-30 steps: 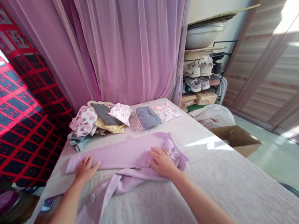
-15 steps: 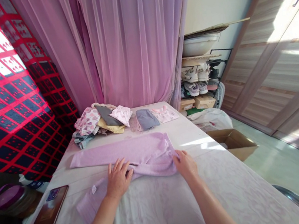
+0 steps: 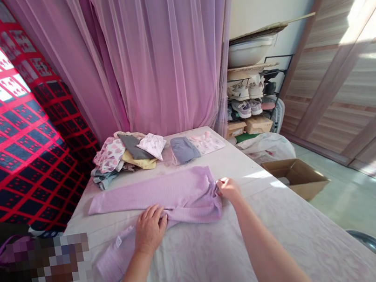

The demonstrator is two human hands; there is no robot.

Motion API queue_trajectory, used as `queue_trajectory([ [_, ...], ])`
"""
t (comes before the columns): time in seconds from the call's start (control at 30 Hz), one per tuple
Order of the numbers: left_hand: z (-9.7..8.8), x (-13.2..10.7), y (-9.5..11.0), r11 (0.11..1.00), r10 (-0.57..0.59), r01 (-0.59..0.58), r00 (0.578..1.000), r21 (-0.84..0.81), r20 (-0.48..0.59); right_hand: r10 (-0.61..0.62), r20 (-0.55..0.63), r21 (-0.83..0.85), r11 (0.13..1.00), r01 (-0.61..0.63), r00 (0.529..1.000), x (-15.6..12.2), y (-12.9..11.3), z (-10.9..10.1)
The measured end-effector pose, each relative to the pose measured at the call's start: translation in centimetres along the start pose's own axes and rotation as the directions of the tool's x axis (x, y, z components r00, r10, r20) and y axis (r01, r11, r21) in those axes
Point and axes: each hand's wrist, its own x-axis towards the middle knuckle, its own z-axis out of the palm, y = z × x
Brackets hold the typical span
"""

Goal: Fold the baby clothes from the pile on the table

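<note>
A lilac ribbed garment (image 3: 161,196) lies spread across the white-covered table (image 3: 226,257), one leg or sleeve trailing toward the near left. My left hand (image 3: 150,229) rests flat on its lower middle, fingers stretched out. My right hand (image 3: 228,189) pinches the garment's right edge with closed fingers.
A heap of small folded clothes (image 3: 126,152) sits at the table's far end, with a grey piece (image 3: 184,148) and a pink printed piece (image 3: 207,142) beside it. A cardboard box (image 3: 295,176) and a shoe rack (image 3: 252,98) stand to the right. Pink curtains (image 3: 160,51) hang behind.
My left hand moved from the garment's left end to its lower middle. My right hand slid to the right edge and closed on it. The garment's right side now lies neater.
</note>
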Motion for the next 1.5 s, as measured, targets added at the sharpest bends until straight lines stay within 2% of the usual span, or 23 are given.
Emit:
queue_trajectory([
  [0.17,-0.1,0.0,0.2,1.0,-0.007,0.007,1.0,0.004,0.011,0.08,0.115,-0.005,0.997,-0.08,0.99,1.8,0.0,0.3],
  [0.3,-0.1,0.0,0.4,1.0,-0.023,0.023,0.999,0.021,0.035,0.064,0.17,-0.033,0.998,-0.059,0.983,2.0,-0.1,0.4],
  [0.4,-0.1,-0.1,0.5,1.0,-0.029,0.029,0.999,0.007,0.039,0.061,0.152,-0.074,0.996,-0.05,0.987,1.9,0.0,0.1],
  [0.53,-0.3,-0.2,0.6,0.999,-0.04,0.04,0.999,-0.01,0.033,0.108,0.086,-0.142,0.985,-0.095,0.99,1.7,0.4,-0.5],
  [0.63,-0.5,-0.2,0.8,0.999,-0.05,0.051,0.998,-0.01,0.038,0.126,0.082,-0.171,0.979,-0.11,0.989,1.6,0.6,-0.8],
  [0.77,-0.6,-0.2,0.9,0.998,-0.067,0.068,0.996,-0.018,0.056,0.114,0.057,-0.19,0.977,-0.101,0.992,1.0,-0.2,-1.5],
  [0.87,-0.6,-0.2,1.0,0.996,-0.078,0.079,0.995,-0.027,0.057,0.021,-0.035,-0.213,0.977,-0.029,0.999,-0.3,-2.1,-1.7],
  [0.9,-0.5,-0.2,1.0,0.996,-0.08,0.082,0.995,-0.03,0.056,-0.075,-0.024,-0.221,0.973,0.068,0.997,-0.9,-2.8,-1.5],
  [0.97,-0.5,-0.1,0.9,0.996,-0.08,0.082,0.995,-0.033,0.056,-0.173,0.055,-0.212,0.96,0.181,0.983,-1.8,-4.2,-0.6],
  [1.0,-0.5,-0.1,0.9,0.996,-0.078,0.08,0.995,-0.036,0.054,-0.184,0.107,-0.231,0.951,0.204,0.977,-2.2,-4.6,0.0],
  [1.07,-0.5,-0.1,0.9,0.996,-0.075,0.076,0.996,-0.043,0.042,-0.148,0.127,-0.26,0.949,0.177,0.981,-2.6,-5.1,1.0],
  [1.17,-0.6,0.0,0.9,0.997,-0.066,0.067,0.997,-0.047,0.033,-0.126,0.119,-0.275,0.949,0.154,0.985,-3.0,-5.1,1.8],
  [1.23,-0.6,0.0,0.9,0.997,-0.062,0.064,0.997,-0.048,0.041,-0.199,0.101,-0.227,0.95,0.217,0.975,-3.4,-4.9,1.9],
  [1.37,-0.8,0.1,0.9,0.995,-0.079,0.082,0.996,-0.064,0.051,-0.364,0.105,-0.053,0.927,0.371,0.925,-5.2,-4.3,1.8],
  [1.5,-0.8,0.0,0.9,0.994,-0.081,0.086,0.995,-0.07,0.065,-0.516,0.115,0.031,0.856,0.517,0.849,-7.1,-2.1,1.7],
])
